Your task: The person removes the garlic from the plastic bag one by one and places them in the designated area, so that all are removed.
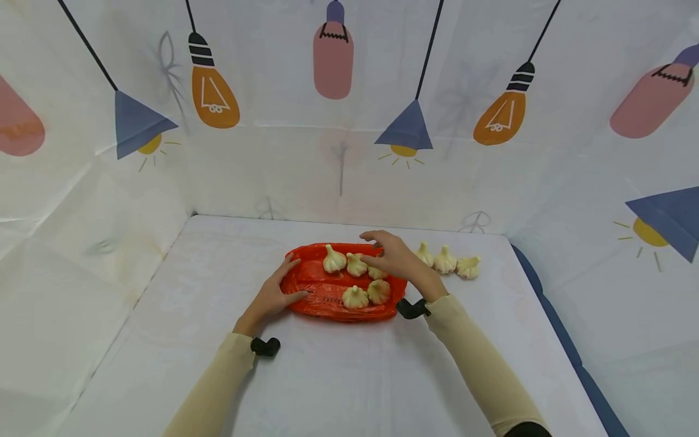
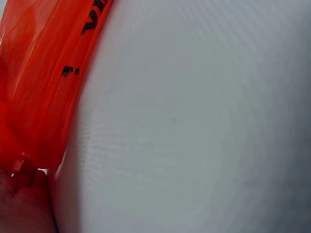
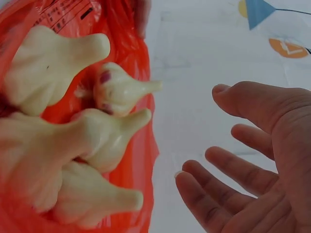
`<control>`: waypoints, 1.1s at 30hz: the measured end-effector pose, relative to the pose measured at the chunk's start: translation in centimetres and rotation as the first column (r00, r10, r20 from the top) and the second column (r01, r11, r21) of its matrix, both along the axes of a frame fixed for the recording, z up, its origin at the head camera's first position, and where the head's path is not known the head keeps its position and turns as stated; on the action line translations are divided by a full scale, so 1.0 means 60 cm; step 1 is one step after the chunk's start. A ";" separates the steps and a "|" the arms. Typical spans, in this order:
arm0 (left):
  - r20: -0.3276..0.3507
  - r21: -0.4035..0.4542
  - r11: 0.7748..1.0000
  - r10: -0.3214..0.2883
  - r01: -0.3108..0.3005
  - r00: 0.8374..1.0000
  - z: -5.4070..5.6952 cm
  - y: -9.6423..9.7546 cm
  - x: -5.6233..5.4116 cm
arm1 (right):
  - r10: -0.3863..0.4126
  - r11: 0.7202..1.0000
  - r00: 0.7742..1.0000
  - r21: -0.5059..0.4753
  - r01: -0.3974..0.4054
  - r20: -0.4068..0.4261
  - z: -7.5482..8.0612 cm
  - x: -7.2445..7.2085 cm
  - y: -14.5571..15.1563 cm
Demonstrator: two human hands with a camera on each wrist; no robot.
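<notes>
A red plastic bag point(image 1: 314, 274) lies flattened on the white table with several garlic bulbs point(image 1: 335, 261) on it. My left hand point(image 1: 271, 292) holds the bag's left end, thumb over the near side and fingers at the far side. Printed black letters show on the bag point(image 2: 48, 82) in the left wrist view. Over the bag's right end hovers my right hand point(image 1: 401, 260), partly covering a bulb. Its fingers and thumb are spread with nothing between them, beside the garlic bulbs point(image 3: 41, 73) in the right wrist view.
To the right of the bag, three garlic bulbs point(image 1: 445, 261) stand in a row on the table point(image 1: 327, 376), partly behind my right wrist. White sheets point(image 1: 295, 170) printed with lamps and light bulbs enclose the back and sides. Blue material point(image 1: 562, 328) runs along the right edge.
</notes>
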State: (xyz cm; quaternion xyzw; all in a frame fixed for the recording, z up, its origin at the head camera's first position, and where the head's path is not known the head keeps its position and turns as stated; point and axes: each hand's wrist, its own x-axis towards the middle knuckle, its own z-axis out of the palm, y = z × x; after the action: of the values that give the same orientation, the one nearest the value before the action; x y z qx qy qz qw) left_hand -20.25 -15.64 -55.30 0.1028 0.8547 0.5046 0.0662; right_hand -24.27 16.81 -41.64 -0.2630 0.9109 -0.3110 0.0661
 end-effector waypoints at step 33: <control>-0.011 -0.017 1.000 -0.003 0.003 1.000 -0.002 -0.003 -0.003 | 0.078 0.996 0.974 0.020 -0.084 0.211 -0.045 -0.028 -0.115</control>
State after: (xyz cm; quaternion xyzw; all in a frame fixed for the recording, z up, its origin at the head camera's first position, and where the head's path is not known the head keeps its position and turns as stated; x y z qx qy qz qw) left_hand -20.45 -15.81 -55.45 0.1064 0.8592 0.4965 0.0632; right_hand -25.96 9.94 -44.31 -0.2648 0.8917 -0.3209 0.1785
